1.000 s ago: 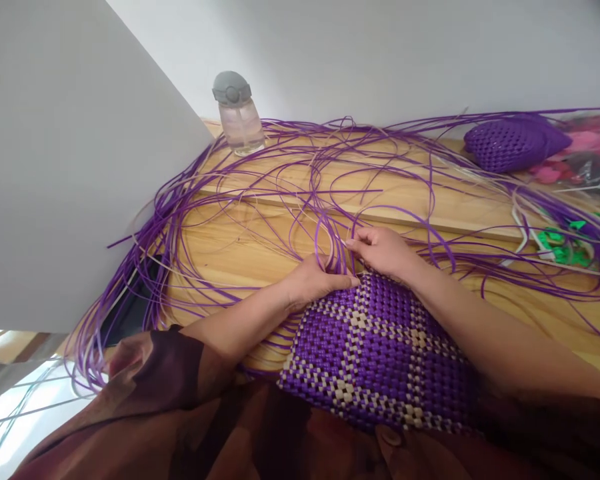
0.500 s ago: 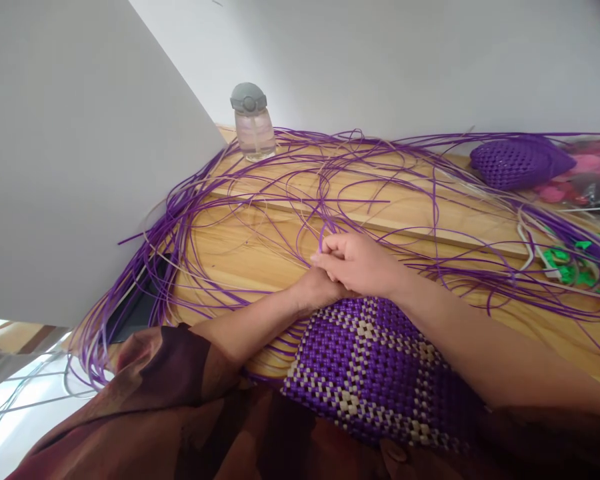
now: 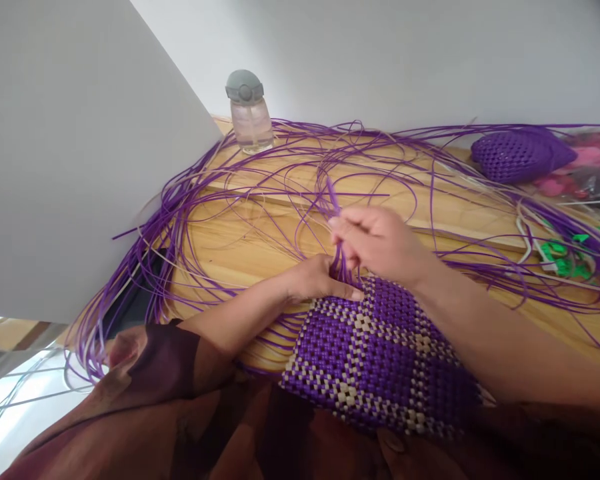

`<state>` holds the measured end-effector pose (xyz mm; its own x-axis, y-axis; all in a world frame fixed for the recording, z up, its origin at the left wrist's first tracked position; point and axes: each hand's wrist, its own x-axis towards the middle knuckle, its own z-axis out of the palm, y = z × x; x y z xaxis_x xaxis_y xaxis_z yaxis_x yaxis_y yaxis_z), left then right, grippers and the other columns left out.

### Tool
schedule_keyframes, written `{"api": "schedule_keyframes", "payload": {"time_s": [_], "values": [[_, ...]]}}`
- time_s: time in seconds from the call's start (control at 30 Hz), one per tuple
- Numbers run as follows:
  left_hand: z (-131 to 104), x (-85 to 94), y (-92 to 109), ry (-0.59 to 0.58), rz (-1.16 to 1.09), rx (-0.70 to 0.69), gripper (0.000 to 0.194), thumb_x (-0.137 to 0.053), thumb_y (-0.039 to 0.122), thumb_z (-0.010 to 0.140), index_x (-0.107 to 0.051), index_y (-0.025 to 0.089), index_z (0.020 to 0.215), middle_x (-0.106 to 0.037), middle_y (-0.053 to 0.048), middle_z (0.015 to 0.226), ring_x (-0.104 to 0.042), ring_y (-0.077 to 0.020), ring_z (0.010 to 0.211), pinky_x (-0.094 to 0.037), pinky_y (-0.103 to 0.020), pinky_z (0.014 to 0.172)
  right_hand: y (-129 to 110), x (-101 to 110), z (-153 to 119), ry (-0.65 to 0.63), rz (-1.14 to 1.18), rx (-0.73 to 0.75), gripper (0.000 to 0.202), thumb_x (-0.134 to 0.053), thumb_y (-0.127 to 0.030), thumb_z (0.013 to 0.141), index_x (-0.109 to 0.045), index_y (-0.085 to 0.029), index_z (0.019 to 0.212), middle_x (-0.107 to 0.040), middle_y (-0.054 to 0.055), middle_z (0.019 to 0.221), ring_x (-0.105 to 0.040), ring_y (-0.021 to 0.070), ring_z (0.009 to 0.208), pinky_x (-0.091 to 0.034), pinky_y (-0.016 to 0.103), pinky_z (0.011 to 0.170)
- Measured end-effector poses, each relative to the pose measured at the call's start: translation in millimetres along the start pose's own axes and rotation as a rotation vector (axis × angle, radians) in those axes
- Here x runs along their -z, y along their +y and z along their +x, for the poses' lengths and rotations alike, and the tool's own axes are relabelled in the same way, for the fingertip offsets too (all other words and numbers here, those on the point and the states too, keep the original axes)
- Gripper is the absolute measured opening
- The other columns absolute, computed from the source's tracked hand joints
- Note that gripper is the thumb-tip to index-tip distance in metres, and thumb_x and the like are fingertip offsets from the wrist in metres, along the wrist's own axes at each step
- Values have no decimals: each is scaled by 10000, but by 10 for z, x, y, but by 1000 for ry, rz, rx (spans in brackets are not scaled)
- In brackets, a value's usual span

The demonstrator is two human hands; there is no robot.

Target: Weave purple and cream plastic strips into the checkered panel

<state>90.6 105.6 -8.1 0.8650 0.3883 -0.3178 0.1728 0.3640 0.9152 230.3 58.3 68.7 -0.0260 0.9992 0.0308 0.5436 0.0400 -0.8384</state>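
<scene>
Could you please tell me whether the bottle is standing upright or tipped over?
The bottle is upright: its grey lid is on top, and its base points down beside the purple strands.

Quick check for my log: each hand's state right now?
Left hand: closed on the upper edge of the woven piece, thumb on its face.
Right hand: closed, holding purple strips.

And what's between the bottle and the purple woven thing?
Starting from the bottle, loose purple and cream strands lie on the wooden tabletop. Closer to the woven piece, the left hand and right hand hold strands. The head view shows it.
</scene>
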Motion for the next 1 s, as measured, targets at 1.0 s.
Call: {"api": "schedule_keyframes", "payload": {"time_s": [1.0], "values": [[-80, -74, -112, 100, -183, -77, 374, -899, 247, 449, -703, 96, 730, -683, -30, 728, -594, -120, 651, -467, -269, 701, 640, -86, -519, 243, -744, 595, 284, -560, -134, 907, -677, -229, 1147, -722, 58, 1114, -693, 189, 970, -562, 318, 846]]}}
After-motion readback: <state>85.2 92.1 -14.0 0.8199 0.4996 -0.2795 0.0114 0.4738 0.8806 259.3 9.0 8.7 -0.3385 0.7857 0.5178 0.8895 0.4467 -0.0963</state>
